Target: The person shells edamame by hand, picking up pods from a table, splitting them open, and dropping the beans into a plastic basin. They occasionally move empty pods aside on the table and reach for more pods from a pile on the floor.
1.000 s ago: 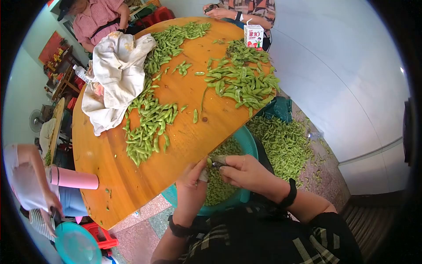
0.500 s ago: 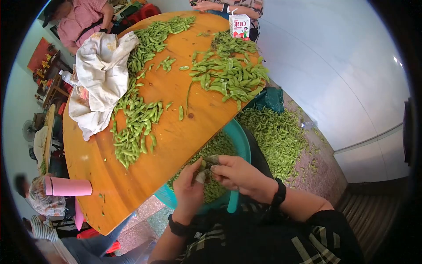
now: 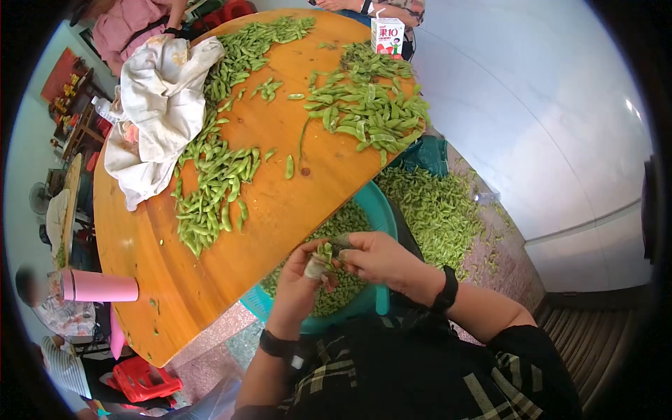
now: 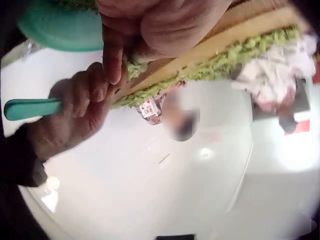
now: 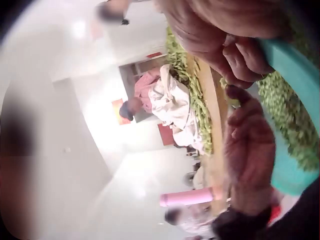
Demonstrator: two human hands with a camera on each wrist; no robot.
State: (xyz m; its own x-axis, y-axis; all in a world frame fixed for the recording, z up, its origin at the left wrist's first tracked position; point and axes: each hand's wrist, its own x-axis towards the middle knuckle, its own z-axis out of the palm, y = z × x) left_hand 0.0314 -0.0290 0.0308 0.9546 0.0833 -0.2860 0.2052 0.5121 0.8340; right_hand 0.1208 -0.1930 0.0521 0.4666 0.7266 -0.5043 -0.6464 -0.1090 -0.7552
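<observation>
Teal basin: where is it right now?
In the head view, the teal basin sits below the near edge of the table, beneath the left hand and right hand, with the heap of pods on the floor to its right.

Wooden table (image 3: 273, 203): orange-brown, knotted, with a curved rim and one straight edge.
Left side: a stained white cloth (image 3: 157, 105) against a long band of green pods (image 3: 217, 192).
Right side: a second heap of pods (image 3: 378, 112), a drink carton (image 3: 387, 38) upright at its far end.
Left rim: an upright pink tumbler (image 3: 101, 285).
Speckled floor (image 3: 518, 269): loose pods (image 3: 437, 224) spread thickly; a red stool (image 3: 145, 378) beyond the table.
</observation>
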